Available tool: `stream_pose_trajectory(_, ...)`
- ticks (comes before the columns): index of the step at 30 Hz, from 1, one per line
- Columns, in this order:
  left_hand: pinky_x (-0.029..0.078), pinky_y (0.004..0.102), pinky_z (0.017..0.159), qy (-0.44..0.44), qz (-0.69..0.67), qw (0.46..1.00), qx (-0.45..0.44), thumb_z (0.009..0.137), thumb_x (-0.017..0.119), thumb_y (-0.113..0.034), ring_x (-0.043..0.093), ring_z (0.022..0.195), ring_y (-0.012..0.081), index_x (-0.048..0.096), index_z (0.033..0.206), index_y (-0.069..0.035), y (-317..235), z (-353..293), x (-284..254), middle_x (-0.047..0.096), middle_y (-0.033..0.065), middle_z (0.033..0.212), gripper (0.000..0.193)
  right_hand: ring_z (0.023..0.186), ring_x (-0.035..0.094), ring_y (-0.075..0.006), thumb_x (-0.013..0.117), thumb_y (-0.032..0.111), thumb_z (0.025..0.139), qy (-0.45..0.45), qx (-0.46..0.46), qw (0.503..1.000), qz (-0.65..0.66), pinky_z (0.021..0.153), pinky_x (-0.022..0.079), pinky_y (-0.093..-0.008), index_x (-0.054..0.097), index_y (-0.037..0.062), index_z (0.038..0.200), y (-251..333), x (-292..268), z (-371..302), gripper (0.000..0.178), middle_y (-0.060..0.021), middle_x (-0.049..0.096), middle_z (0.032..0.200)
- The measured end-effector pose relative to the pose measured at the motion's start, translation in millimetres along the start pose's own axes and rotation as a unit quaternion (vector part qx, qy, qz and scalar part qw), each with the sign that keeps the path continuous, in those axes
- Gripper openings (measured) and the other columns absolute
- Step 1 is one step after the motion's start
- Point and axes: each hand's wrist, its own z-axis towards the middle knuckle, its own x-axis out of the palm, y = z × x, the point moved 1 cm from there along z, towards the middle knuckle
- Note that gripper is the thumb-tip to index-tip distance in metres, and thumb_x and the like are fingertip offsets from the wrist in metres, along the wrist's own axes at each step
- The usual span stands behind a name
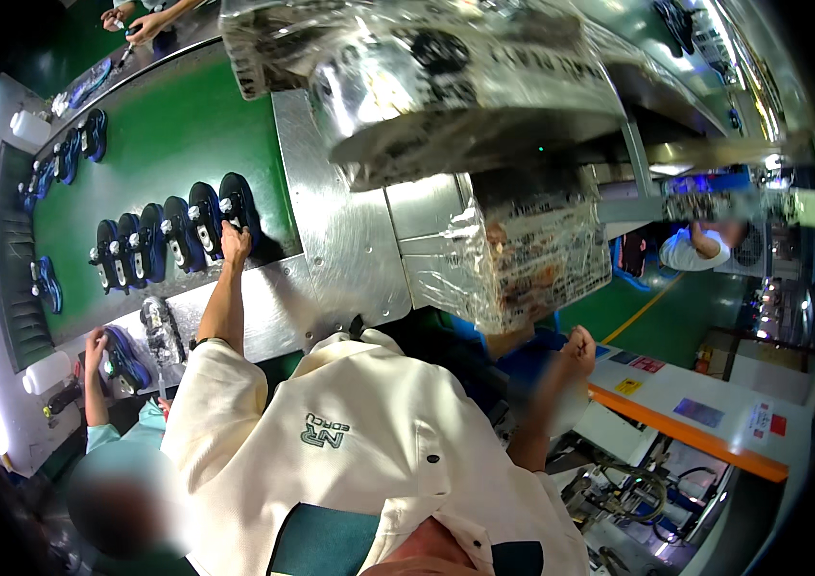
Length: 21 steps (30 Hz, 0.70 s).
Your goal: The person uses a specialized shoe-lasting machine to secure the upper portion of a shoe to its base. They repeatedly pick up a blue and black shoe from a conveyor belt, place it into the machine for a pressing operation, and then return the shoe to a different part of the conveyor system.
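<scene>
At the R end of a row on the green belt, a dark shoe is touched by the L hand, its toe pointed away from the body. Fingers are bent & narrow-set over its near end; whether it's fully gripped or just steadied can't be told, as the finger pads are hidden. Five more dark shoes are lined up to the L, close together, each w/ a pale wad showing. L forearm is stretched across the metal ledge.

R hand is held up just beside the white counter w/ orange edge, below the plastic-wrapped box. Its fingers are curled in; whether anything's held can't be told. R forearm is partly blurred.

At lower L, another shoe is touched by a co-worker's hand; just beside that shoe, a plastic-wrapped item is seen. Btwn belt & box, a bare metal plate is set.
</scene>
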Motion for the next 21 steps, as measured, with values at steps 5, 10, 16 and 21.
stream_pose_trajectory(5, 0.038, 0.0437, 0.105, -0.077, -0.025, 0.995, 0.059, 0.087, 0.061, -0.022, 0.048, 0.123, 0.0442, 0.033, 0.140, 0.009, -21.9, -43.8, 2.8, 0.046, 0.0318, 0.135, 0.068, 0.084, 0.060, -0.0144, 0.057, 0.006, 0.094, -0.012, -0.185, 0.982, -0.026, 0.073, 0.049, -0.0265, 0.063, -0.0036, 0.109, 17.3, 4.7, 72.0, 0.019, -0.0097, 0.065, 0.098)
stream_pose_trajectory(10, 0.043, 0.0375, 0.100, 0.020, -0.257, 0.956, 0.140, 0.088, 0.066, -0.023, 0.058, 0.115, 0.0310, 0.055, 0.128, 0.007, -108.1, -151.4, -40.8, 0.061, 0.0241, 0.123, 0.051, 0.088, 0.065, -0.0185, 0.058, 0.009, 0.090, 0.049, -0.188, 0.978, -0.070, 0.081, 0.050, -0.0286, 0.067, 0.0015, 0.109, 40.8, 48.8, 148.6, 0.022, -0.0129, 0.069, 0.101)
stream_pose_trajectory(16, 0.046, 0.0379, 0.097, 0.212, -0.386, 0.788, 0.429, 0.097, 0.055, -0.026, 0.063, 0.109, 0.0278, 0.061, 0.122, 0.003, -332.8, -329.1, -163.4, 0.067, 0.0196, 0.113, 0.039, 0.105, 0.059, -0.0437, 0.041, 0.035, 0.096, 0.182, -0.081, 0.959, -0.201, 0.091, 0.045, -0.0505, 0.060, 0.0098, 0.124, 47.0, 103.5, 160.3, 0.042, -0.0223, 0.065, 0.113)
stream_pose_trajectory(21, 0.043, 0.0463, 0.100, 0.323, -0.455, 0.505, 0.659, 0.100, 0.048, -0.030, 0.058, 0.118, 0.0307, 0.050, 0.134, 0.000, -471.3, -443.9, -188.8, 0.056, 0.0225, 0.129, 0.045, 0.100, 0.061, -0.0442, 0.044, 0.036, 0.094, 0.212, -0.039, 0.962, -0.170, 0.087, 0.046, -0.0545, 0.057, 0.0056, 0.119, 38.4, 65.5, 162.4, 0.041, -0.0248, 0.065, 0.102)
